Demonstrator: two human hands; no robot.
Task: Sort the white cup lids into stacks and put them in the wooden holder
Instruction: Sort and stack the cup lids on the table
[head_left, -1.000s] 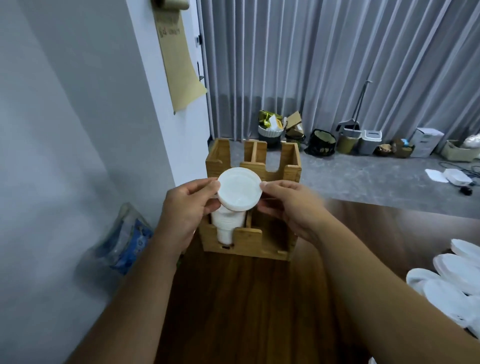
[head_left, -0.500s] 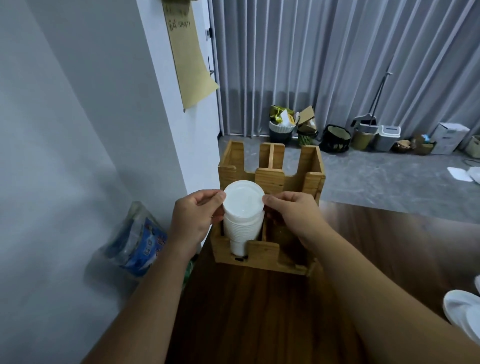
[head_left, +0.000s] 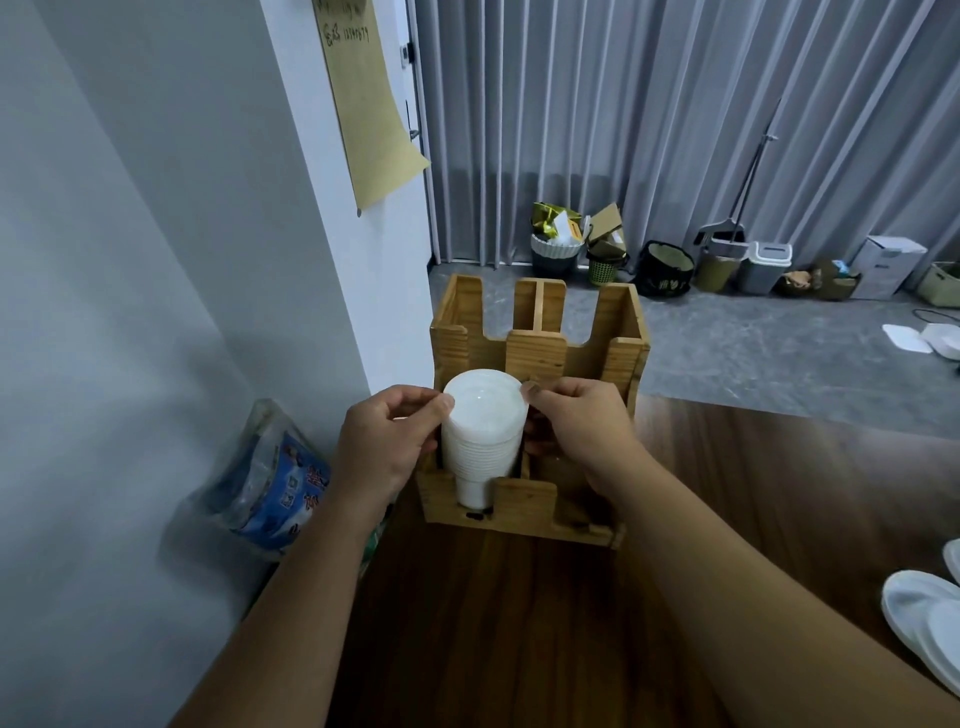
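Standing on wooden table (head_left: 519, 623) (curtains (head_left: 623, 130) behind): holder (head_left: 535, 353).

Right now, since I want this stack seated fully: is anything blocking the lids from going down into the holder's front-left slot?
Nothing visible blocks it. The lid stack already sits in the wooden holder, front-left slot, with left hand and right hand pinching its top rim. The slot's floor is hidden.

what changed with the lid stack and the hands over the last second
The lid stack sank lower into the front left slot of the wooden holder, guided down by both hands. The left hand and right hand kept pinching the top lid's rim throughout. The holder stayed put on the table.
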